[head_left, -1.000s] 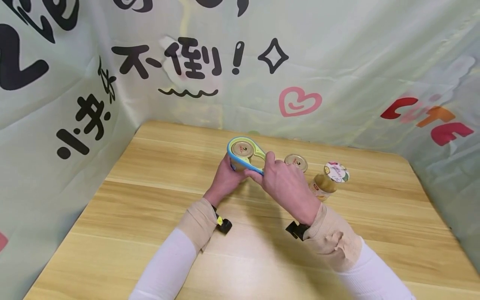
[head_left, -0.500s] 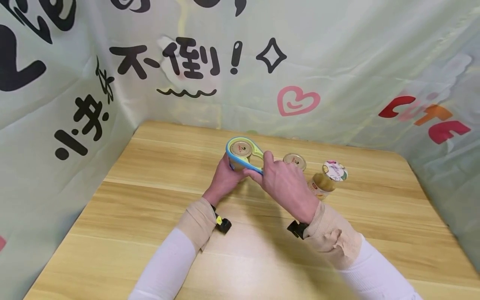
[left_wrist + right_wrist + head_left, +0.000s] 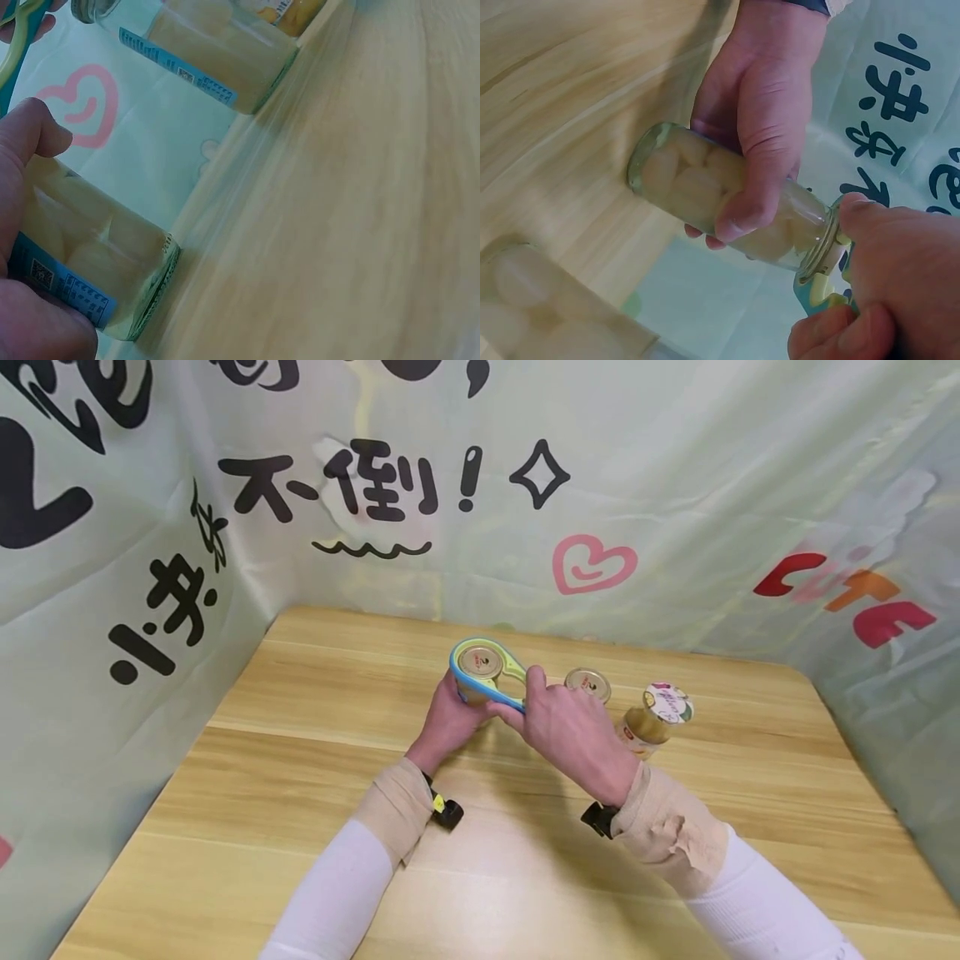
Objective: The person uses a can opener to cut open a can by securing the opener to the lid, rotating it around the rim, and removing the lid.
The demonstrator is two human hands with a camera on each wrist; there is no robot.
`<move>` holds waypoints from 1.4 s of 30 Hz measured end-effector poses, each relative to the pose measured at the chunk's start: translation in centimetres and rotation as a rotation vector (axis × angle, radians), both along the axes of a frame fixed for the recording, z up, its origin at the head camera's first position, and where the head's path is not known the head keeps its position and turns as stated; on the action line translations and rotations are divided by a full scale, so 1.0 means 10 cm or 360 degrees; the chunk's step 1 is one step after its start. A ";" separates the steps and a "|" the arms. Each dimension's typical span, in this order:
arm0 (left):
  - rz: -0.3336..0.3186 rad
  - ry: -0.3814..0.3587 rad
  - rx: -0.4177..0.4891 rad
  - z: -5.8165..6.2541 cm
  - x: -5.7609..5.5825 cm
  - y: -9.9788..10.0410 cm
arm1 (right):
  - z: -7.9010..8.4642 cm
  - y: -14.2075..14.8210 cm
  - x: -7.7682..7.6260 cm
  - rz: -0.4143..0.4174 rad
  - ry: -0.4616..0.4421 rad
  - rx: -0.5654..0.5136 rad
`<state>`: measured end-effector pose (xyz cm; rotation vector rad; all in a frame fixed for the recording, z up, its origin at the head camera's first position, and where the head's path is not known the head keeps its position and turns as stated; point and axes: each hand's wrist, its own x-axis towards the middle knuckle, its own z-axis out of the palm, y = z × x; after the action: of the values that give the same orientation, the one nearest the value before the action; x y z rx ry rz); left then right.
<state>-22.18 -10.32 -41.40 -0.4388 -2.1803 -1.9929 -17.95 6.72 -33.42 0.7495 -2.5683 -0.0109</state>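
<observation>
My left hand [image 3: 448,717] grips the body of an upright glass jar [image 3: 694,184] that holds pale fruit pieces, its thumb and fingers wrapped round the glass. A blue and yellow-green jar opener [image 3: 491,693] loops round the jar's gold lid [image 3: 480,662]. With my right hand [image 3: 573,731] I hold the opener's handle, most of which the fingers hide. In the right wrist view, the opener sits at the jar's neck, and my right thumb is close to the lid's edge. The lid is still on the jar.
A second jar with a gold lid [image 3: 588,684] stands just beyond my right hand. Right of it is a jar of yellowish fruit [image 3: 645,727] under a patterned lid [image 3: 668,702]. The wooden table [image 3: 300,693] meets a printed cloth backdrop [image 3: 450,577] behind.
My right wrist and forearm have shifted slightly to the right. Both hands keep their grip, and the jar and opener stay almost where they were.
</observation>
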 end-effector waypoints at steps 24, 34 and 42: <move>-0.0084 0.0053 0.0107 -0.07 -0.04 -0.05 | 0.02 0.05 -0.04 0.0029 -0.0027 0.0038; -0.0192 -0.0018 0.0067 0.03 0.01 -0.10 | 0.03 0.09 -0.06 0.0058 -0.0031 0.0088; -0.0344 -0.0086 0.0101 0.02 -0.01 -0.16 | 0.02 0.10 -0.05 0.0076 -0.0081 0.0080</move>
<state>-22.24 -11.91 -41.21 -0.6435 -2.1759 -2.2007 -18.48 7.72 -33.20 0.8402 -2.6057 -0.0417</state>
